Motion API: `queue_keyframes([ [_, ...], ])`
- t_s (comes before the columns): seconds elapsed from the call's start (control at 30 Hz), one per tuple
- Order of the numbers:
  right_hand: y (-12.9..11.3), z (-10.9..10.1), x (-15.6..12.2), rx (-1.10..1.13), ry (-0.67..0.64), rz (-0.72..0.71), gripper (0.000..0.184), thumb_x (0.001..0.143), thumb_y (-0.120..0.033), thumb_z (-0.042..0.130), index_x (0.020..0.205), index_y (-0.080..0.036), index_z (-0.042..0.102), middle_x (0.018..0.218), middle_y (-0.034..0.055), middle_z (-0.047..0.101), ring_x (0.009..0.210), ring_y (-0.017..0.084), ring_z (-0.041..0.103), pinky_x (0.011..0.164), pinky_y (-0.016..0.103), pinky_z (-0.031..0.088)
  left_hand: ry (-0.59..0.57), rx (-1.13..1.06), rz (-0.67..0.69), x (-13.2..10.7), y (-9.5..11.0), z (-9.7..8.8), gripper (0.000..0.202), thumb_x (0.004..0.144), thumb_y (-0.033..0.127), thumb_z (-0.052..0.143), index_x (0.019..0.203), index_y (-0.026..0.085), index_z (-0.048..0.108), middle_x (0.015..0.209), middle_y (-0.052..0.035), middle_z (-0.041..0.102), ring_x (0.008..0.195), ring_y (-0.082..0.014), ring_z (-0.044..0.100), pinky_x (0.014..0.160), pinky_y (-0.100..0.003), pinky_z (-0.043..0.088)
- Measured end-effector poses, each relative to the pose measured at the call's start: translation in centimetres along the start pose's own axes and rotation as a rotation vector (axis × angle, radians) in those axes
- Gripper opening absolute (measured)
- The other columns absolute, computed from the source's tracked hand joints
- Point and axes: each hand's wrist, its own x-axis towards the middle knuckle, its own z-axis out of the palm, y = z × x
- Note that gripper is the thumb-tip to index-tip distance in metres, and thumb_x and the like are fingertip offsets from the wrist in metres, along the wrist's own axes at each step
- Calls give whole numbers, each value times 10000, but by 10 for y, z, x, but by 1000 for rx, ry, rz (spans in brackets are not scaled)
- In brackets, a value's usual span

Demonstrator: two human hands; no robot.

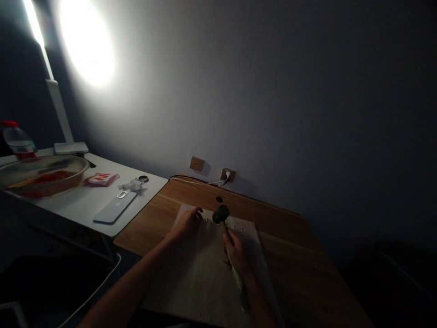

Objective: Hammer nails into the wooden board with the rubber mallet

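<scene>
My right hand [238,251] is wrapped round the pale handle of a mallet [221,214]. The dark, blocky head of the mallet is above the far part of a pale board [201,273]; whether it touches the board I cannot tell. To the left, my left hand [189,222] rests at the board's far left corner, fingers bent and somewhat apart, with nothing visible in them. Small shiny bits [207,220] stand near its fingertips, and a few more small bits [242,229] lie right of the mallet head; they are too small to name.
The board lies on a wooden table [290,255] against the wall. A white table [78,200] adjoins at left, with a phone [116,208], crumpled plastic [132,184], a red-and-white packet [102,179], a large clear bowl [77,169], a bottle [18,141] and a lit lamp [59,107]. A white plug [228,175] sits in the wall socket.
</scene>
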Motion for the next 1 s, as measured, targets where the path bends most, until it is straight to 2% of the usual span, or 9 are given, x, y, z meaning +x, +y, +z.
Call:
queue_keyframes([
  [0.1, -7, 16, 12, -46, -75, -14, 445, 868, -637, 503, 968, -205, 543, 590, -114, 429, 323, 47, 384, 281, 160, 308, 9, -2, -5, 0, 1, 0, 450, 742, 70, 539, 1172, 156, 641, 914, -60, 783, 770, -172, 712, 703, -249, 517],
  [0.27, -6, 30, 22, -98, -115, -36, 479, 892, -641, 454, 1041, -198, 559, 594, -113, 439, 319, 49, 394, 282, 159, 307, 23, -8, 3, 1, 0, 3, 435, 715, 40, 534, 1106, 171, 670, 898, -49, 775, 766, -172, 706, 703, -245, 512],
  [0.37, -4, 32, 25, -132, -130, -27, 472, 893, -621, 459, 1052, -192, 576, 597, -105, 452, 320, 57, 402, 284, 169, 313, 32, -10, -2, 1, -2, 5, 406, 728, 47, 551, 1097, 167, 671, 881, -50, 770, 737, -176, 701, 670, -241, 505],
  [0.5, -8, 31, 23, -167, -101, -33, 454, 897, -593, 452, 1022, -183, 604, 597, -90, 455, 330, 69, 410, 289, 183, 326, 28, -10, -5, 1, -2, 5, 489, 717, 26, 563, 1176, 172, 647, 897, -42, 774, 745, -169, 707, 664, -226, 499],
  [0.7, -24, 29, 17, -121, -80, -82, 482, 905, -594, 466, 1132, -193, 607, 620, -87, 453, 341, 68, 422, 288, 174, 316, 27, 0, -6, 1, -4, 6, 507, 732, 25, 560, 1210, 176, 632, 925, -43, 777, 765, -165, 709, 687, -232, 512],
  [0.9, -14, 34, 18, -170, -84, -33, 545, 889, -611, 462, 1189, -179, 604, 598, -88, 460, 320, 77, 420, 278, 186, 327, 36, 8, 3, 2, -6, 7, 474, 744, 20, 567, 1187, 179, 629, 931, -46, 781, 771, -167, 716, 686, -234, 514],
  [1.0, -16, 33, 17, -176, -84, -52, 498, 907, -588, 451, 1151, -180, 602, 599, -89, 464, 320, 74, 425, 279, 181, 328, 33, 11, 5, 1, -6, 7, 516, 737, 14, 562, 1227, 169, 609, 936, -46, 782, 788, -171, 715, 692, -237, 511],
])
